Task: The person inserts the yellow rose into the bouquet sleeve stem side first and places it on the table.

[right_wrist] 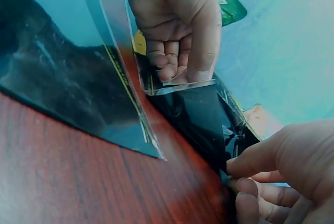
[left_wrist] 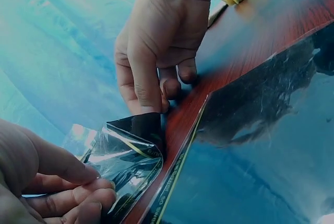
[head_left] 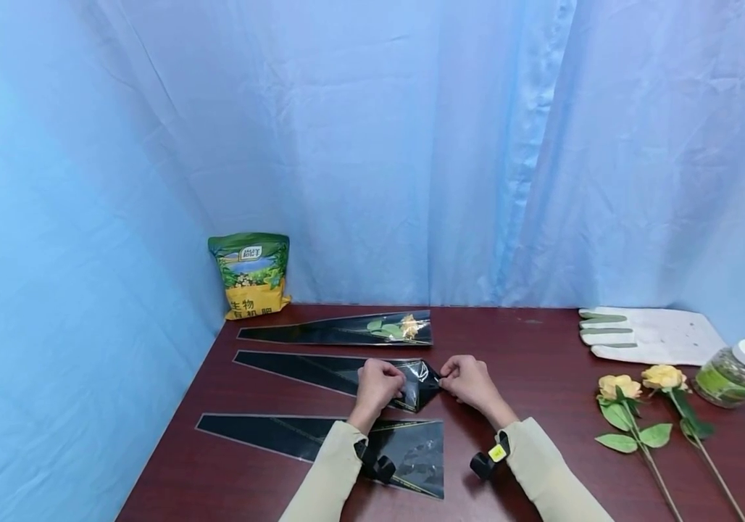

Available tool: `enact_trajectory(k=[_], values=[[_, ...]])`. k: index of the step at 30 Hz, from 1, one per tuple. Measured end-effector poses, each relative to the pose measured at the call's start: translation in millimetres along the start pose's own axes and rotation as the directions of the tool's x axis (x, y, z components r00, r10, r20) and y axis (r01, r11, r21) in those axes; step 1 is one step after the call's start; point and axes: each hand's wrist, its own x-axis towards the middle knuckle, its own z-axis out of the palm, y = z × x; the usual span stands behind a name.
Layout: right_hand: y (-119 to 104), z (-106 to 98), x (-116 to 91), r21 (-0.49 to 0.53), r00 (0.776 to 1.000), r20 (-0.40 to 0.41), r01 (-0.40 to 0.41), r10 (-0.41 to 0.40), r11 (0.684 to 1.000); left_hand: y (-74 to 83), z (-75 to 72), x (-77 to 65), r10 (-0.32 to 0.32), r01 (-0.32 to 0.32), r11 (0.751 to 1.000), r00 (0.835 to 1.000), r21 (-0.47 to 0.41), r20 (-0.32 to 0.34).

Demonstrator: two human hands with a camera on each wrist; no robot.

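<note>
My left hand (head_left: 380,384) pinches the clear front film of the middle flower sleeve (head_left: 327,368) between thumb and fingers. Across from it, my right hand (head_left: 470,382) pinches the black back layer at the sleeve's wide end. Between the hands, the clear film bulges and folds away from the black layer, as the left wrist view shows at the crumpled film (left_wrist: 125,161). In the right wrist view, the black layer (right_wrist: 193,119) stretches from one hand to the other. Another flat sleeve (head_left: 411,453) lies nearer, partly under the left forearm.
Behind lies a third sleeve (head_left: 307,331) with a yellow rose (head_left: 409,326) inside. A fertilizer bag (head_left: 251,279) stands at the back left. To the right are two loose roses (head_left: 633,424), white gloves (head_left: 666,335) and a lidded jar (head_left: 734,373). Blue curtains (head_left: 372,145) hang behind the table.
</note>
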Motion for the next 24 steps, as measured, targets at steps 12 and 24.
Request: enact_trajectory(k=[12, 24], values=[[-10.0, -8.4, -5.0, 0.116, 0.996, 0.072, -0.067, 0.059, 0.991, 0.6, 0.3, -1.1, 0.003, -0.003, 1.0, 1.0, -0.012, 0.015], [-14.1, -80.6, -39.8, 0.042, 0.999, 0.002, 0.032, -0.032, 0.999, -0.6, -2.4, -3.5, 0.008, -0.009, 1.0, 0.999, 0.009, 0.039]])
